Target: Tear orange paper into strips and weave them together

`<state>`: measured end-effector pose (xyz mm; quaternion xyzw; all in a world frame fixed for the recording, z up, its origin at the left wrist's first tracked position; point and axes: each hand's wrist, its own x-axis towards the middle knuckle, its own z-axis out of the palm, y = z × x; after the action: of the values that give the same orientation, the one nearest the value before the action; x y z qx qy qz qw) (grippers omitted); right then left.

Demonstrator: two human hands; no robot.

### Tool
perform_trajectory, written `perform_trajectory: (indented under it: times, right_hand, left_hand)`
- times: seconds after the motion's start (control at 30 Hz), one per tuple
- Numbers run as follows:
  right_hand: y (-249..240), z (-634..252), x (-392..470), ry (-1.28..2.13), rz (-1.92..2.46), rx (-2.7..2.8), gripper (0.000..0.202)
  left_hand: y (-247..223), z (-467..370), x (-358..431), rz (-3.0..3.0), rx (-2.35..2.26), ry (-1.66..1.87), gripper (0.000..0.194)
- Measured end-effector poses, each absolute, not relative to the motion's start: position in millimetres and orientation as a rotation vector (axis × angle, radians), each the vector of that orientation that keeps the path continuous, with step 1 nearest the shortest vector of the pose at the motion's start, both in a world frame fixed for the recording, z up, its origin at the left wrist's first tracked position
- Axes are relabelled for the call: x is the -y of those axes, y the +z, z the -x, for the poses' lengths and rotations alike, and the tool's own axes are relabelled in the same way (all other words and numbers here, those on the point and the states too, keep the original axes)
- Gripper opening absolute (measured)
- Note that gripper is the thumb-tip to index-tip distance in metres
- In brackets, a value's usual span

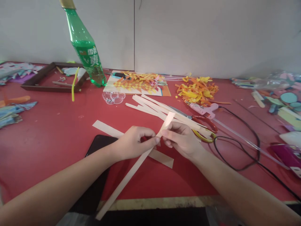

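Observation:
Between both hands, above the red table, I hold a long cream paper strip [128, 178] on a slant. My left hand [138, 142] pinches it near its upper part, thumb and fingers together. Close beside it, my right hand [178, 136] pinches the same strip just below its upper end. Underneath lies another wide cream strip [162, 158], partly hidden by my left hand. A black phone-like slab [97, 144] sits under my left forearm. Beyond my hands rests a pile of cream strips [150, 108], with scissors [204, 124] with red and yellow handles partly under it.
A green bottle [86, 51] stands at the back near a dark frame [35, 88]. Orange and yellow paper scraps [197, 89] lie by a pink glue gun [204, 110], whose black cord [257, 138] loops on the right. A clear dish [114, 98] is mid-table.

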<state>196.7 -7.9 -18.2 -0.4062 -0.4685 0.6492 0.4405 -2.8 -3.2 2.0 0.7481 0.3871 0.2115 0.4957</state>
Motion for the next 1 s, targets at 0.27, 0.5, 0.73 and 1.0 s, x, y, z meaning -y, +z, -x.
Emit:
perform_trajectory:
  times: [0.27,0.5,0.73,1.0]
  right_hand:
    - [-21.9,-197.6,10.4,1.568,1.063,1.200,0.021]
    - [-22.1,-195.9,10.5,1.555,1.065,1.189,0.025]
    - [-16.2,-194.5,8.2,1.602,1.019,1.100,0.025]
    - [-14.4,-195.9,7.5,1.597,0.998,1.086,0.026]
  left_hand:
    - [-0.5,1.5,2.7,-1.802,-0.939,0.505,0.033]
    - [2.2,2.1,2.6,-1.765,-0.906,0.517,0.032]
    - [6.8,4.1,4.0,-1.700,-0.859,0.545,0.027]
    - [5.2,1.7,3.8,-1.738,-0.927,0.551,0.028]
